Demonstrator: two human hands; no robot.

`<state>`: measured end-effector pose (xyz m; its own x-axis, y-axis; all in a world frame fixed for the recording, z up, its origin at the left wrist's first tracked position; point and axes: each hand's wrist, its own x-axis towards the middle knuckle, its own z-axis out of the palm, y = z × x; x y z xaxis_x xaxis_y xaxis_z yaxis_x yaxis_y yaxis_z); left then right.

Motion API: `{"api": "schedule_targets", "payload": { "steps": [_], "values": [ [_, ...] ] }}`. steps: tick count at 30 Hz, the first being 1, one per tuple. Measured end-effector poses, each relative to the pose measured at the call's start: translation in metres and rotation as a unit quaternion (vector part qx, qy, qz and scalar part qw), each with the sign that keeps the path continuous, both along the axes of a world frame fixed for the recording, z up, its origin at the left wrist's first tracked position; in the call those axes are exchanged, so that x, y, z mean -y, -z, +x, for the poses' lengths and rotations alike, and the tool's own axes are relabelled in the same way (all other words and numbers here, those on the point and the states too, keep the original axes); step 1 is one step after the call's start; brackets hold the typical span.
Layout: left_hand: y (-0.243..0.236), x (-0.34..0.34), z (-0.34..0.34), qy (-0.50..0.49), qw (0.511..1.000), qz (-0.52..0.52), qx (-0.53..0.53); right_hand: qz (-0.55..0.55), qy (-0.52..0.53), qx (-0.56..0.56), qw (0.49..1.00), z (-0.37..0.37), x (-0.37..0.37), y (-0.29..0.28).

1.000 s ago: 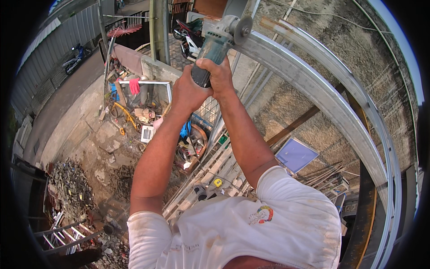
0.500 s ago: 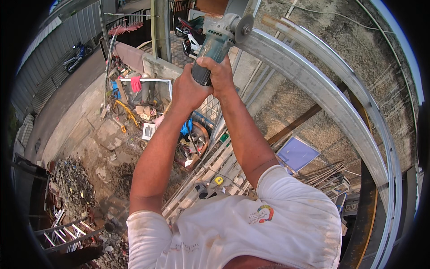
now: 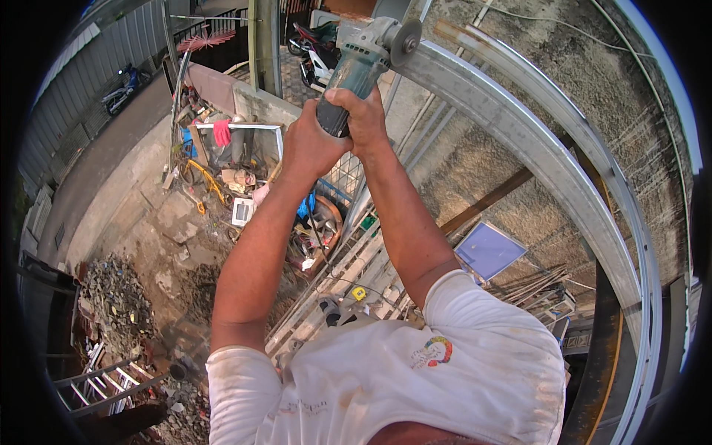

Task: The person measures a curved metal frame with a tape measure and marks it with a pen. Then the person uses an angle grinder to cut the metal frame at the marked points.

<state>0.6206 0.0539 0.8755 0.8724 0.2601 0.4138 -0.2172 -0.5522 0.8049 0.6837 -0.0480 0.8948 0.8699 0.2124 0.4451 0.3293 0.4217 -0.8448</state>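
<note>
Both my hands are wrapped around the dark rear grip of an angle grinder (image 3: 354, 76), held out at arm's length. My left hand (image 3: 310, 147) closes around the lower left of the grip. Against the right side of the grip, my right hand (image 3: 363, 122) is closed with its thumb across the top. The grinder's round disc (image 3: 406, 43) stands beside the near-left end of a long silver metal channel (image 3: 512, 115). Whether the disc touches the metal, I cannot tell.
A second metal channel (image 3: 552, 80) runs alongside the first, by a rough concrete wall (image 3: 630, 81). Far below lie a rubble heap (image 3: 117, 304), a ladder (image 3: 111, 386), a blue-violet panel (image 3: 489, 251) and a yellow tape measure (image 3: 359, 293). Parked motorbikes (image 3: 127, 89) stand farther off.
The ground below has shifted slightly up and left in the view. My hands keep their hold on the grinder, and its disc stays by the channel's end.
</note>
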Motion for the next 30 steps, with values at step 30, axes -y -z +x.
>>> {"api": "schedule_targets", "payload": {
  "steps": [30],
  "values": [
    [0.013,0.001,-0.003,-0.013,1.0,-0.008,0.008,0.005,-0.003,0.003,1.0,0.001,-0.002,0.014]
  ]
}}
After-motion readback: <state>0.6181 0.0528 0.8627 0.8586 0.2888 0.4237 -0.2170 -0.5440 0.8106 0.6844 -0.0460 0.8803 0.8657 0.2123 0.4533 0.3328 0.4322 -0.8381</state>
